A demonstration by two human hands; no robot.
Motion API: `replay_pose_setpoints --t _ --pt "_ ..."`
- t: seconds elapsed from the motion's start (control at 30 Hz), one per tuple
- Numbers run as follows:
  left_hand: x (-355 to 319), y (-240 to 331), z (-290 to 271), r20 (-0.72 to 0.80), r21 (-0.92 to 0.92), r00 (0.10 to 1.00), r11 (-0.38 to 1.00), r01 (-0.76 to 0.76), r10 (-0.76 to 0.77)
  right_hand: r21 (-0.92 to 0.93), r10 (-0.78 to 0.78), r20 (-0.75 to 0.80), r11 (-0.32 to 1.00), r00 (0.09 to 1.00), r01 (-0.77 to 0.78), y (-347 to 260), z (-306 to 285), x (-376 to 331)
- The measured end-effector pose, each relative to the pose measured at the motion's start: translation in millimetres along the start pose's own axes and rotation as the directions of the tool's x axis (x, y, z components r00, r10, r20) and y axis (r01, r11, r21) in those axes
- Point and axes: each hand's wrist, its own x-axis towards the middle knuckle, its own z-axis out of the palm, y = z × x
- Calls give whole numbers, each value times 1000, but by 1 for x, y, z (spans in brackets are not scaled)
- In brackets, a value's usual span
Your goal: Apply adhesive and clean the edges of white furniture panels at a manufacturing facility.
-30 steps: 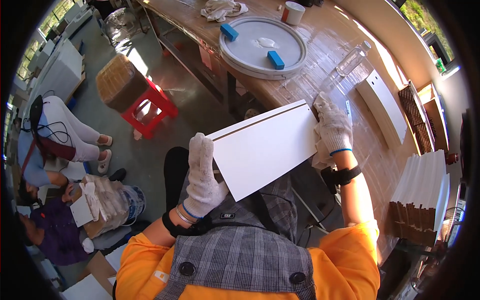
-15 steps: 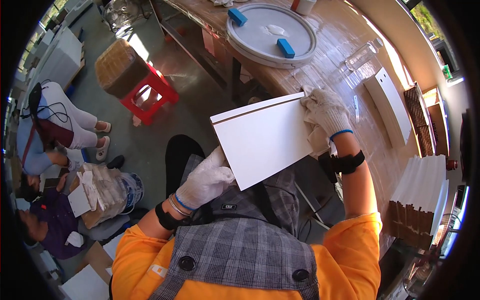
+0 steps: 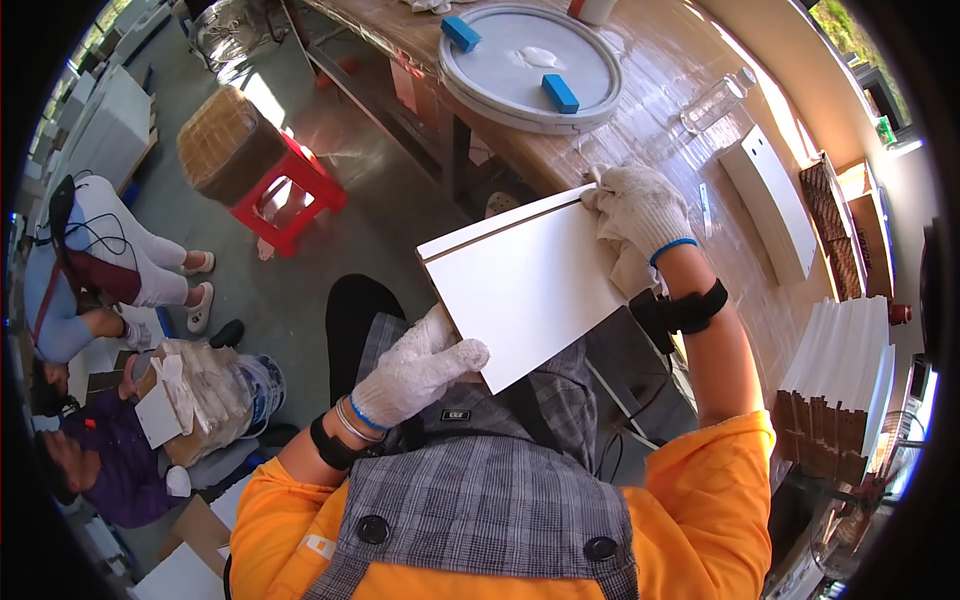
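White panel tilted lower than before, left hand closed on its near corner, right hand gripping far edge

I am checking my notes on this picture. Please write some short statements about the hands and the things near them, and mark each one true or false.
1. Both hands hold the white panel. True.
2. The left hand is bare. False: it wears a white glove.
3. The right hand grips the panel's far corner. True.
4. The round lid lies on the floor. False: it lies on the table.
5. The stool is blue. False: it is red.
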Motion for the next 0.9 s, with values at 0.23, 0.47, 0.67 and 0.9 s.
replay_pose_setpoints --t 0.23,0.47,0.67,0.9 --pt "1 -1 0 31 54 1000 999 -3 1 31 -40 -87 999 995 43 2 5 -3" --pt "1 -2 2 3 49 1000 999 -3 3 25 -3 -86 1000 996 5 0 7 -8" --pt "1 -4 4 -4 42 1000 999 -28 29 -45 7 -86 999 996 -11 -8 -3 -20" --pt "2 -4 6 -41 42 999 999 -29 31 -159 -159 35 974 987 162 -38 -10 -98"
